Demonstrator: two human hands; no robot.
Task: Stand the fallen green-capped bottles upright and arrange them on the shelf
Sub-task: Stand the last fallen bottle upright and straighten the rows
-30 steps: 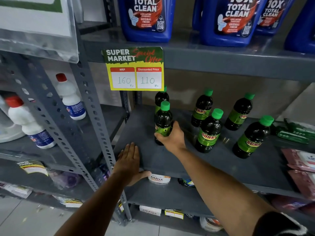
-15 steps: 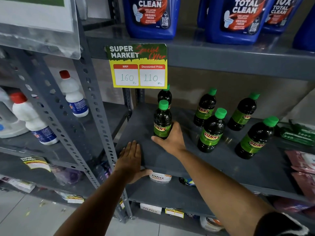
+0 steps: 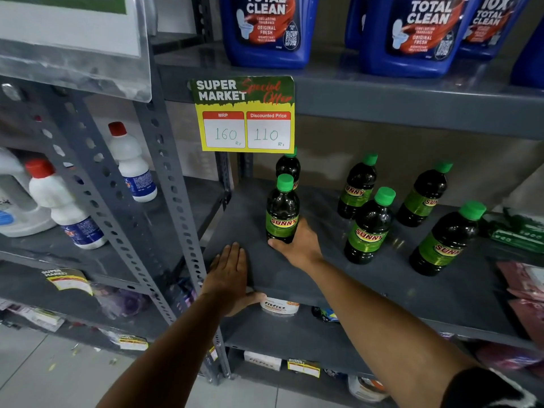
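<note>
Several dark green-capped "SUNNY" bottles stand upright on the grey shelf (image 3: 382,278). My right hand (image 3: 297,245) grips the base of the front-left bottle (image 3: 282,212), which stands upright. Right behind it is another bottle (image 3: 288,166), partly hidden by the price tag. To the right stand a back bottle (image 3: 357,187), a front bottle (image 3: 369,226), a far back bottle (image 3: 424,195) and a front-right bottle (image 3: 446,240). My left hand (image 3: 229,275) lies flat, fingers spread, on the shelf's front left corner, thumb over the edge.
A yellow price tag (image 3: 245,113) hangs from the upper shelf, which holds blue cleaner jugs (image 3: 266,28). White red-capped bottles (image 3: 131,163) stand on the left rack behind a perforated post (image 3: 173,201). Green packets (image 3: 515,231) and pink packs (image 3: 524,287) lie at right.
The gripped bottle has turned so its label faces me, and my right hand has slid lower on its base. The view has shifted slightly; my left hand stays put.
</note>
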